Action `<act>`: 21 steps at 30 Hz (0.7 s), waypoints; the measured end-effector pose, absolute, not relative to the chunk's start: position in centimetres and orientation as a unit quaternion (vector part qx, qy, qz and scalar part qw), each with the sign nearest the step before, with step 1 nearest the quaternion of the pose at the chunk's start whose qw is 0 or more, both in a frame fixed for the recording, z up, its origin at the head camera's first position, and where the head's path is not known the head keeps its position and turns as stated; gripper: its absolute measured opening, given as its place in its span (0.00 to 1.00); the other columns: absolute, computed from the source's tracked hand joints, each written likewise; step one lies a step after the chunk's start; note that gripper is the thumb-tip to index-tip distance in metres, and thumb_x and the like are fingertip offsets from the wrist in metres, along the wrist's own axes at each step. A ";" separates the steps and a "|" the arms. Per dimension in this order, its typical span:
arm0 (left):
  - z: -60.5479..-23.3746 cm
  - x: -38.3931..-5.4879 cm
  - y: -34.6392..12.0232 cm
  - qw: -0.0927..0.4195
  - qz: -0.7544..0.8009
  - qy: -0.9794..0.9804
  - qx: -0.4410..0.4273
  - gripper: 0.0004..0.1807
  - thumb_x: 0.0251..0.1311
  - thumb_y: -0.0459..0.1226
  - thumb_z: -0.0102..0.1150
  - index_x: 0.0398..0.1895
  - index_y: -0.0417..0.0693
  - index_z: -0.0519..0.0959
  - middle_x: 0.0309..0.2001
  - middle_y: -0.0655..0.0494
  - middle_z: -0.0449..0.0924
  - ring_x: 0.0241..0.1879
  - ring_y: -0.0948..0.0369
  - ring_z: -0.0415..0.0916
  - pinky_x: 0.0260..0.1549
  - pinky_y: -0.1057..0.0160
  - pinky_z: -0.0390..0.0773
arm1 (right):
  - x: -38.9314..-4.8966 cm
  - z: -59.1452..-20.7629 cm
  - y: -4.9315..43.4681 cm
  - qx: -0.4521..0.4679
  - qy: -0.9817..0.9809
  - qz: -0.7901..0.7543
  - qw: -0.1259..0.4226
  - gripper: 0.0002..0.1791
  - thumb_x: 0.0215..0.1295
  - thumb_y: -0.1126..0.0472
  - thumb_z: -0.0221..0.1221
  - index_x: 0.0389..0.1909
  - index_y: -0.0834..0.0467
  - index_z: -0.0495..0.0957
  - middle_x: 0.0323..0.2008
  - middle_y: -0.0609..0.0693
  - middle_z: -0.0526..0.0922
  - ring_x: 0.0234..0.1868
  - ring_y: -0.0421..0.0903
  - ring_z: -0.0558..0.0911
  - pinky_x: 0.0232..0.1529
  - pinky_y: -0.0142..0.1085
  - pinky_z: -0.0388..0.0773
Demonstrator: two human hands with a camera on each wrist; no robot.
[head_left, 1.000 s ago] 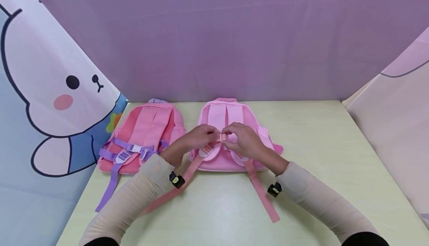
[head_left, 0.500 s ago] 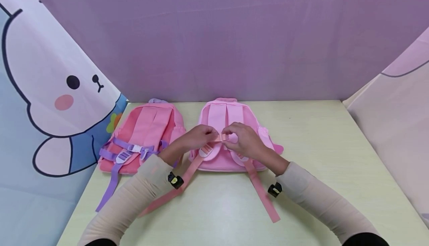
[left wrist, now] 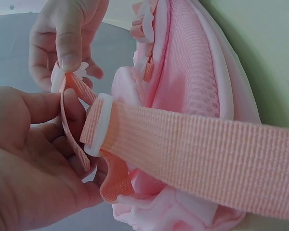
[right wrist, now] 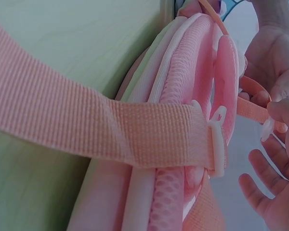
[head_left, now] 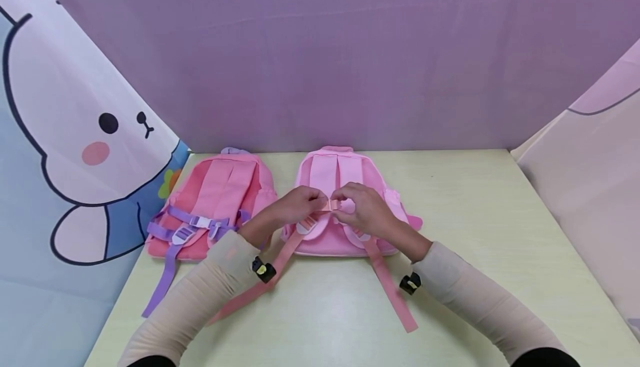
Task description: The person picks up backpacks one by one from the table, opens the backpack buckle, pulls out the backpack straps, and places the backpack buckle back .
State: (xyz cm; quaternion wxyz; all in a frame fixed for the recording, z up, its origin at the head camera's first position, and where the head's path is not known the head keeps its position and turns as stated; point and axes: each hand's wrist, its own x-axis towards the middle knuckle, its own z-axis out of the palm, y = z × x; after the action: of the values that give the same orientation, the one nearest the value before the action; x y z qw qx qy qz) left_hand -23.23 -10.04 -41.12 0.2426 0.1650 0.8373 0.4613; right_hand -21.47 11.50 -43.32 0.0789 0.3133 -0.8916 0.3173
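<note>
A light pink backpack (head_left: pixel 327 245) lies on the table with its shoulder straps facing up. Above its middle, my left hand (head_left: pixel 296 205) pinches a narrow peach strap (left wrist: pixel 70 130) between thumb and fingers. Close beside it, my right hand (head_left: pixel 367 209) pinches a small white buckle (right wrist: pixel 267 129) on that strap, its other fingers spread in the right wrist view. The fingertips partly cover the buckle, so whether it is fastened is hard to tell. White strap adjusters (left wrist: pixel 102 125) sit on the wider peach straps (head_left: pixel 390 286), whose tails trail towards me.
Left of it lies a coral pink backpack (head_left: pixel 227 181) with purple straps (head_left: pixel 165 281) and a white chest buckle (head_left: pixel 202 221). The pale table (head_left: pixel 475 206) meets a purple backdrop (head_left: pixel 350 56) behind. A cartoon cloth (head_left: pixel 65 106) hangs at the left.
Both hands stay nearly in place at the buckle. The left hand shifts slightly left, then back right; the backpacks do not move.
</note>
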 end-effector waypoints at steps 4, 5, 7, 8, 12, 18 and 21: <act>-41.1 -23.2 -10.0 0.244 0.466 0.834 0.166 0.12 0.77 0.39 0.50 0.42 0.42 0.81 0.27 0.53 0.70 0.24 0.61 0.70 0.22 0.66 0.74 | -21.5 -43.3 11.4 0.316 -0.891 0.315 0.084 0.17 0.58 0.60 0.73 0.48 0.55 0.84 0.42 0.49 0.86 0.46 0.50 0.85 0.49 0.42 0.83; -41.0 -23.2 -10.0 0.243 0.466 0.834 0.166 0.12 0.76 0.39 0.50 0.43 0.43 0.82 0.27 0.53 0.71 0.25 0.61 0.70 0.23 0.66 0.73 | -21.5 -43.3 11.4 0.316 -0.891 0.315 0.084 0.17 0.58 0.60 0.73 0.48 0.55 0.84 0.42 0.49 0.86 0.46 0.50 0.85 0.49 0.42 0.83; -41.0 -23.2 -10.2 0.241 0.462 0.836 0.169 0.12 0.76 0.40 0.51 0.44 0.44 0.82 0.28 0.53 0.72 0.26 0.61 0.71 0.25 0.66 0.73 | -21.5 -43.2 11.4 0.315 -0.891 0.314 0.085 0.16 0.58 0.60 0.73 0.48 0.55 0.84 0.42 0.49 0.86 0.46 0.50 0.85 0.50 0.42 0.83; -40.9 -23.2 -10.2 0.238 0.459 0.839 0.172 0.12 0.76 0.40 0.51 0.44 0.45 0.82 0.29 0.53 0.72 0.28 0.60 0.71 0.26 0.66 0.73 | -21.5 -43.2 11.4 0.315 -0.892 0.314 0.084 0.16 0.58 0.60 0.73 0.48 0.55 0.84 0.42 0.49 0.86 0.46 0.50 0.85 0.50 0.42 0.83; -40.8 -23.3 -10.6 0.235 0.442 0.848 0.172 0.12 0.76 0.42 0.52 0.45 0.47 0.83 0.33 0.53 0.75 0.33 0.59 0.72 0.32 0.65 0.73 | -21.4 -43.1 11.4 0.312 -0.893 0.314 0.080 0.16 0.59 0.60 0.72 0.48 0.54 0.84 0.43 0.49 0.86 0.47 0.50 0.85 0.50 0.42 0.83; -40.7 -23.3 -10.8 0.247 0.425 0.857 0.156 0.12 0.75 0.43 0.53 0.44 0.46 0.82 0.36 0.52 0.77 0.37 0.58 0.73 0.34 0.65 0.73 | -21.4 -43.1 11.4 0.305 -0.894 0.321 0.070 0.15 0.59 0.60 0.72 0.48 0.54 0.84 0.44 0.51 0.87 0.48 0.52 0.85 0.51 0.43 0.83; -40.8 -23.3 -10.8 0.250 0.425 0.857 0.150 0.11 0.75 0.42 0.53 0.43 0.46 0.82 0.35 0.53 0.77 0.36 0.59 0.73 0.33 0.66 0.72 | -21.5 -43.1 11.5 0.304 -0.895 0.321 0.069 0.15 0.59 0.60 0.72 0.48 0.54 0.84 0.44 0.51 0.87 0.47 0.52 0.85 0.50 0.43 0.83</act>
State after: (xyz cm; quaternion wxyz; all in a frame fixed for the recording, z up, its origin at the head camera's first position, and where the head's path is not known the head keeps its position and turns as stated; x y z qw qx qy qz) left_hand -23.33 -10.81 -40.75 0.2500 0.1504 0.8568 0.4252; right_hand -21.47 11.47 -43.11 0.0694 0.3036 -0.8945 0.3207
